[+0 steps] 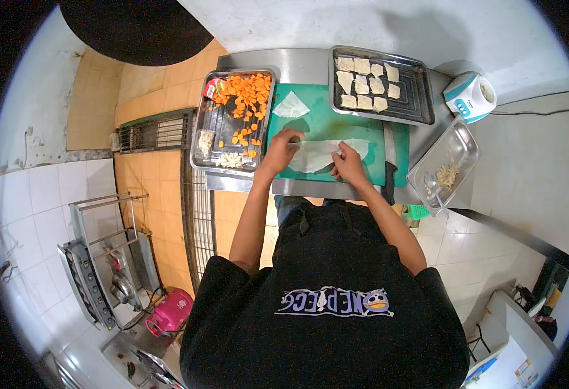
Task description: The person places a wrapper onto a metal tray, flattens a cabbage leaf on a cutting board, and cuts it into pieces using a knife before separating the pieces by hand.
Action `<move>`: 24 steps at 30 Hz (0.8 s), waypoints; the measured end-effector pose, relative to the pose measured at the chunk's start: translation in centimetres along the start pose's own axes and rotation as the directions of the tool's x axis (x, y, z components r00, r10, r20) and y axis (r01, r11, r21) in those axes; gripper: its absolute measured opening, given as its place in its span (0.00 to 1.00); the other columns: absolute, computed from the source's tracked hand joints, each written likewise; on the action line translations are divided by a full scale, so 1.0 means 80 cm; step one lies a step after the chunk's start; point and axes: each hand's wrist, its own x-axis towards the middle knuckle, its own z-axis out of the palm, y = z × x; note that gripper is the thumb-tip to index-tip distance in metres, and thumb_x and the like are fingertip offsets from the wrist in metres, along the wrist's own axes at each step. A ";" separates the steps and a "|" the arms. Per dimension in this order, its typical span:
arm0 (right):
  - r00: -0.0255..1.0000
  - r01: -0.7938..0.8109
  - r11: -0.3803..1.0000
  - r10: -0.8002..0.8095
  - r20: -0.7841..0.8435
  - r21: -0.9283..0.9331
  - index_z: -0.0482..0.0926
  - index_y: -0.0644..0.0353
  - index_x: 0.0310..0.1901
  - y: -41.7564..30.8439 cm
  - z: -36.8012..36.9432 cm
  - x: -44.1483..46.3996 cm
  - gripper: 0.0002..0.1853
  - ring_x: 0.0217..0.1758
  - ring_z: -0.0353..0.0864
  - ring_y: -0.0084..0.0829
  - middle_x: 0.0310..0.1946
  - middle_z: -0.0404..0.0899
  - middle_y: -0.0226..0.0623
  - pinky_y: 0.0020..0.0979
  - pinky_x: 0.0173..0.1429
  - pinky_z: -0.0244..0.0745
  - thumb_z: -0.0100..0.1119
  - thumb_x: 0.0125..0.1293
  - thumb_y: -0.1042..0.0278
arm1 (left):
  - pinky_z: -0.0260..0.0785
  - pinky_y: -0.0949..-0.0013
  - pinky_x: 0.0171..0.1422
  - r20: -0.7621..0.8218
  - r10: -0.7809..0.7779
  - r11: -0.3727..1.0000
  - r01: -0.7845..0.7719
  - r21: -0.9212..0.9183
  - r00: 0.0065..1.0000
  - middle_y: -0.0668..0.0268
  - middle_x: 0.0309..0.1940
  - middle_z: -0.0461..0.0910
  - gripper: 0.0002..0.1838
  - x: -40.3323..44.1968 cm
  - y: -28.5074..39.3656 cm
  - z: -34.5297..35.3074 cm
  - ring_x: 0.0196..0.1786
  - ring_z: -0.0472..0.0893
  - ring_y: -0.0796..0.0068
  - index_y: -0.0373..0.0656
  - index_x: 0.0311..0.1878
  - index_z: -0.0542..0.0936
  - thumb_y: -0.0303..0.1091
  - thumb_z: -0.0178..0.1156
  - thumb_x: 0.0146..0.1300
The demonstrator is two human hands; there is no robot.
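Observation:
A thin, whitish wrapper sheet [315,155] lies spread on the green cutting board [362,129]. My left hand [284,150] has its fingers curled on the sheet's left end. Near the sheet's right side, my right hand [349,163] pinches its front part between thumb and fingers. Behind the hands, a smaller folded piece of wrapper [291,106] rests on the board. A knife [389,146] with a black handle lies along the board's right side, its handle toward me.
On the left stands a tray [201,126] of cut carrots, with pale pieces and small packets. A dark tray [414,107] at the back holds several flat squares. To the right are a steel pan [469,146] with pale shreds and a spoon, and a white-blue appliance [469,97].

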 end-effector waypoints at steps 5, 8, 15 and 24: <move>1.000 -0.031 0.997 0.031 0.004 0.068 0.71 0.72 0.61 0.002 -0.001 0.002 0.20 0.18 0.83 0.28 0.24 0.81 0.40 0.31 0.19 0.77 0.58 0.76 0.67 | 0.79 0.62 0.52 0.019 0.060 0.998 -0.060 -0.005 0.998 0.57 0.46 0.80 0.20 0.012 -0.003 -0.004 0.48 0.85 0.60 0.39 0.50 0.81 0.12 0.65 0.54; 0.998 -0.051 0.996 0.050 0.023 0.067 0.75 0.70 0.54 -0.009 -0.003 0.005 0.18 0.17 0.81 0.26 0.24 0.82 0.39 0.30 0.18 0.75 0.59 0.77 0.61 | 0.79 0.62 0.51 0.067 0.027 1.000 -0.027 0.006 0.997 0.58 0.47 0.80 0.20 0.014 -0.005 -0.005 0.47 0.85 0.60 0.40 0.50 0.81 0.11 0.65 0.54; 0.996 -0.015 0.999 0.011 -0.085 -0.050 0.79 0.65 0.34 -0.017 0.000 0.011 0.19 0.16 0.81 0.31 0.20 0.83 0.42 0.35 0.22 0.74 0.63 0.74 0.55 | 0.78 0.60 0.51 -0.003 0.070 0.995 -0.070 0.066 0.998 0.57 0.47 0.79 0.19 0.017 -0.009 -0.005 0.47 0.85 0.57 0.40 0.49 0.81 0.11 0.63 0.55; 0.987 0.083 0.917 -0.129 -0.094 -0.391 0.88 0.64 0.40 -0.001 -0.007 0.003 0.23 0.33 0.87 0.48 0.27 0.86 0.48 0.47 0.41 0.80 0.70 0.62 0.47 | 0.71 0.51 0.61 -0.293 0.131 0.956 -0.043 0.290 0.947 0.54 0.50 0.79 0.18 0.009 -0.011 0.009 0.56 0.78 0.47 0.43 0.51 0.82 0.18 0.66 0.57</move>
